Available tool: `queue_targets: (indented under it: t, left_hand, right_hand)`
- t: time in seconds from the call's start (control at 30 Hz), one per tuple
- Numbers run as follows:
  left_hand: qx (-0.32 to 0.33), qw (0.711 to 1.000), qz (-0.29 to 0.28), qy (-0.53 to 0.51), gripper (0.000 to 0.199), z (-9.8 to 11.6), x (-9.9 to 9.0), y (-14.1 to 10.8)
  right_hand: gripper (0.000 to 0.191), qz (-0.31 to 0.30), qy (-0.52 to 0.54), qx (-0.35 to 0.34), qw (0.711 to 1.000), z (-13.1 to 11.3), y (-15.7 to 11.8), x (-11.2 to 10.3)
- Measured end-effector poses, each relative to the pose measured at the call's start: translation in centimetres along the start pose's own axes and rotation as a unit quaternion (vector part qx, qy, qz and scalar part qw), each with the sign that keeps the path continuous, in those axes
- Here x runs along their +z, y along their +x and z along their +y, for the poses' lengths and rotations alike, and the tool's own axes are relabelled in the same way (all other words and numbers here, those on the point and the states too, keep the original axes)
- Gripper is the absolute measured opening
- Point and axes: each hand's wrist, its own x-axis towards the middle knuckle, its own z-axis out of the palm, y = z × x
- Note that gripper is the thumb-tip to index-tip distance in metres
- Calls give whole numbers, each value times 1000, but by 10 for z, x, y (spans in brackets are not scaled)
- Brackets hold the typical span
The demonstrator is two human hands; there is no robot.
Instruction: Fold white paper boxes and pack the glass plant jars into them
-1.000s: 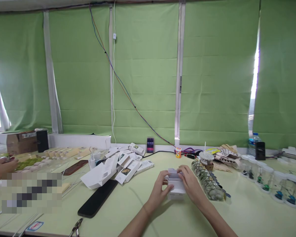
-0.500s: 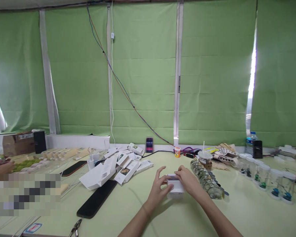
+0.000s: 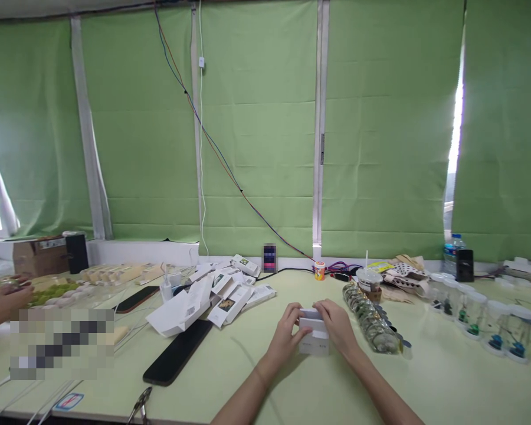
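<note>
A small white cardboard box stands upright on the table in front of me, its top flap raised. My left hand grips the box's left side, thumb at the near face and fingers at the back. On the other side my right hand holds it with bent fingers at the upper right edge. Faint print shows on the near face; the inside is hidden. Just right of my right hand lies a row of clear round packets with some gold and green in them.
Flattened white boxes are heaped at the left, near a black phone and pliers. Clear white-lidded jars stand at the right, a lidded drink cup behind. Other people's hands show at both edges.
My left fingers have closed in on the box from a wider spread. The box has tipped more upright, so its printed near face shows. The view has shifted slightly.
</note>
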Motion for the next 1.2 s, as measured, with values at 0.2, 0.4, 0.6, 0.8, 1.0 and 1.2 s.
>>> queue_targets:
  t: [0.2,0.4,0.6,0.8,1.0,1.2]
  left_hand:
    - [-22,999,34,14,43,-8,3,-5]
    - [-66,997,34,-29,56,-11,12,-10]
    - [-114,990,60,-63,62,-16,24,-8]
    - [-104,989,89,-48,59,-21,30,-4]
    - [-104,988,109,-26,58,-28,26,2]
    - [-132,974,103,-155,98,-28,20,5]
  right_hand:
    - [49,21,218,-28,975,32,-22,34]
    - [66,7,322,29,946,33,-28,56]
    - [69,16,351,50,935,28,-25,65]
    - [55,42,337,43,940,31,-19,72]
    - [55,30,302,35,952,30,-11,72]
    - [75,17,339,8,940,26,-6,73]
